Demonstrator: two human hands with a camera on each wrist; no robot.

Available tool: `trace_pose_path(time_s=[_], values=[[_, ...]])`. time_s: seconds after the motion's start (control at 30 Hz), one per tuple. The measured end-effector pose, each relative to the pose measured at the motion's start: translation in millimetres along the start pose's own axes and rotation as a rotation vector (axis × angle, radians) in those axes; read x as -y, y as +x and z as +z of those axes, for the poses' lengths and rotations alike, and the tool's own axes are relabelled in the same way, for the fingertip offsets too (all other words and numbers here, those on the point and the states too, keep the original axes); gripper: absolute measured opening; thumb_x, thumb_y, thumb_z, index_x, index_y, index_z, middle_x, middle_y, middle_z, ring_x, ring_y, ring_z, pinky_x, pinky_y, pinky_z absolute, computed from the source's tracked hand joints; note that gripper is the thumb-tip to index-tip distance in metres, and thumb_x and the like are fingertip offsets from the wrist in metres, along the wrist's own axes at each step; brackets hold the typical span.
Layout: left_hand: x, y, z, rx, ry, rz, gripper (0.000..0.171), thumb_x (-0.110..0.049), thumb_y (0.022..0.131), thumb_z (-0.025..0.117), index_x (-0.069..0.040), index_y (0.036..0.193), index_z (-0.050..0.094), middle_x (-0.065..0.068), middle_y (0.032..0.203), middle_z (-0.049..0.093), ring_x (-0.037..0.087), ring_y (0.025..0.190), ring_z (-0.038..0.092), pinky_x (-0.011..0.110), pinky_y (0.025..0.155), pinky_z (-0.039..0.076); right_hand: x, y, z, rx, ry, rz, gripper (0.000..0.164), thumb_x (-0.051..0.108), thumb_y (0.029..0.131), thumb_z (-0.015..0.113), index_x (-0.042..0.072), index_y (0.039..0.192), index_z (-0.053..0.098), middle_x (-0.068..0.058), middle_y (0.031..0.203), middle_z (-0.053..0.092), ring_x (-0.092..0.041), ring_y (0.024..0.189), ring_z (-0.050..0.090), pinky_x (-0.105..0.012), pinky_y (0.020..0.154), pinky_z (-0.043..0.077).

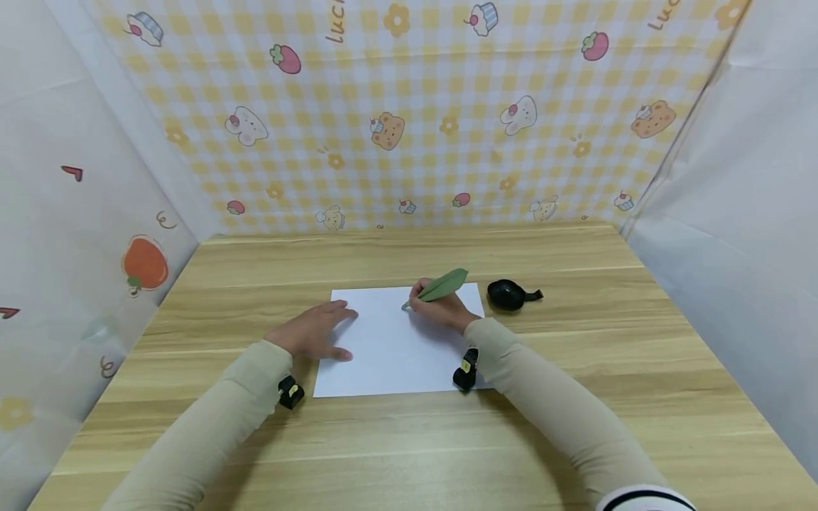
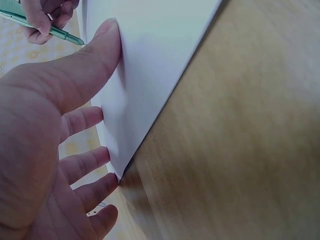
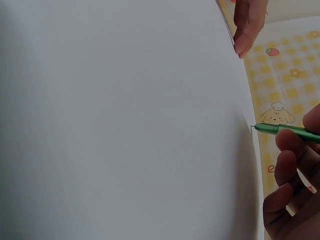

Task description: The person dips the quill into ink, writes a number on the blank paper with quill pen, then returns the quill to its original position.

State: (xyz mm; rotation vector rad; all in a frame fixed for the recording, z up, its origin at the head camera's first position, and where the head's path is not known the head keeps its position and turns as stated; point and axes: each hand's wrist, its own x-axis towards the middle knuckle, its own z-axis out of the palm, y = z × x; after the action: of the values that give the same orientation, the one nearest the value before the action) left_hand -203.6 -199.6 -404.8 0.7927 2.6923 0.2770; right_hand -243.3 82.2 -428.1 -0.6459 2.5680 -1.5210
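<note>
A white sheet of paper [image 1: 383, 358] lies on the wooden table. In the head view my right hand [image 1: 441, 310] pinches a green pen [image 1: 449, 284] whose top is shaped like a leaf. The pen's tip is at the sheet's upper middle; in the right wrist view a tiny dark line shows beside the pen [image 3: 287, 131]. My left hand [image 1: 312, 331], its fingers spread, rests at the sheet's left edge. The left wrist view shows its thumb and fingertips over the paper [image 2: 150, 65] near one corner.
Right of the sheet lies a glossy black rounded thing [image 1: 506, 294] with a short narrow tail. The wooden table [image 1: 409, 454] reaches back to a yellow checked cloth [image 1: 409, 170]. White sheeting [image 1: 754, 213] hangs on the right, and a printed one [image 1: 83, 234] on the left.
</note>
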Motion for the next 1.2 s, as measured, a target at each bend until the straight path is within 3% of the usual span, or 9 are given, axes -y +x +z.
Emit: trace_pose_path(time_s=[0.87,1.2], values=[[1.2,0.0,2.1,-0.020,-0.004,-0.004,0.082,-0.050,0.079,0.075,-0.008,0.143,0.045,0.025,0.151,0.031,0.044,0.138,0.028,0.057,0.110,0.026,10.5,-21.0,16.3,0.121,0.056,-0.107,0.005,0.006,0.087,0.058,0.003,0.084,0.062,0.002,0.074,0.059,-0.010,0.063,0.047,-0.022,0.059,0.039],[0.7,-0.9,0.7,-0.028,-0.009,-0.001,0.082,-0.049,0.079,0.076,-0.007,0.142,0.045,0.026,0.151,0.031,0.045,0.138,0.029,0.057,0.110,0.027,18.2,-31.9,17.7,0.193,0.041,-0.103,0.005,0.004,0.088,0.057,0.003,0.084,0.061,0.002,0.073,0.059,-0.009,0.062,0.046,-0.021,0.057,0.038]])
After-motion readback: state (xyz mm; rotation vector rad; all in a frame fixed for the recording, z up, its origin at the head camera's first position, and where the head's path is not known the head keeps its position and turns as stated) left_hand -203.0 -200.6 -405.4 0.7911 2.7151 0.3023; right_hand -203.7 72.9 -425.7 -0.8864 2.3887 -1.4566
